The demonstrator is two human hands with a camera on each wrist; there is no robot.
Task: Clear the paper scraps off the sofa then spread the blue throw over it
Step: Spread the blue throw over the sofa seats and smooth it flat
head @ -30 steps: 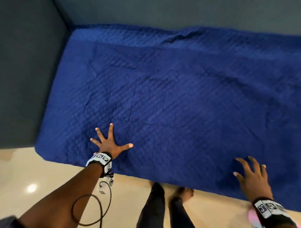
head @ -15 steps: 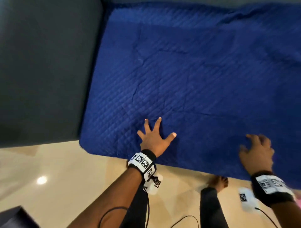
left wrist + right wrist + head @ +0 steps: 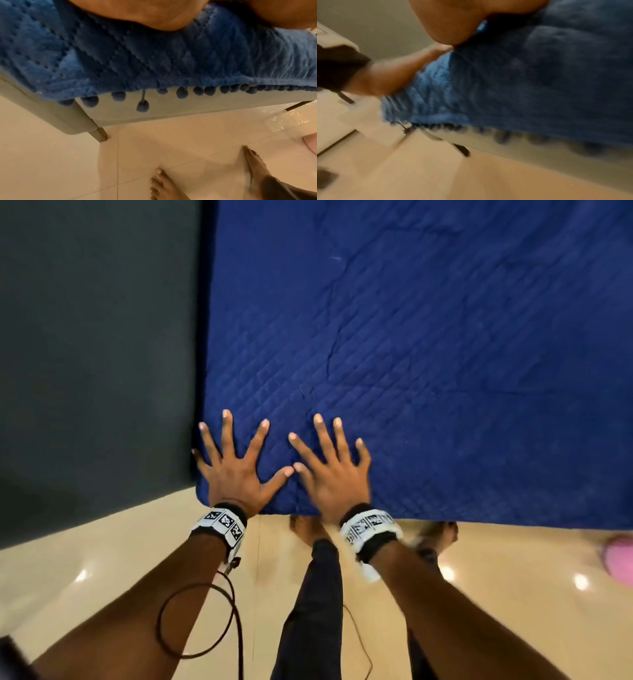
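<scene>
The blue quilted throw [image 3: 428, 354] lies spread over the sofa seat, its near edge hanging over the front. Small blue pompoms [image 3: 181, 92] fringe that edge in the left wrist view. My left hand [image 3: 233, 463] lies flat with fingers splayed on the throw's near left corner, beside the dark sofa arm [image 3: 96, 354]. My right hand [image 3: 329, 467] presses flat right next to it, thumbs almost touching. Both palms rest on the throw [image 3: 539, 81]; in the blurred right wrist view my left hand [image 3: 388, 75] lies at the throw's edge. No paper scraps are in view.
The grey sofa base [image 3: 171, 109] and its leg [image 3: 100, 135] stand on glossy beige floor tiles [image 3: 496, 594]. My bare feet [image 3: 164, 185] are close to the sofa front. A pink object [image 3: 618, 558] lies on the floor at the right. A cable [image 3: 195, 621] loops from my left wrist.
Both hands have slid left along the throw's front edge. The right hand closed in on the left and flattened out; the left now sits at the corner by the sofa arm.
</scene>
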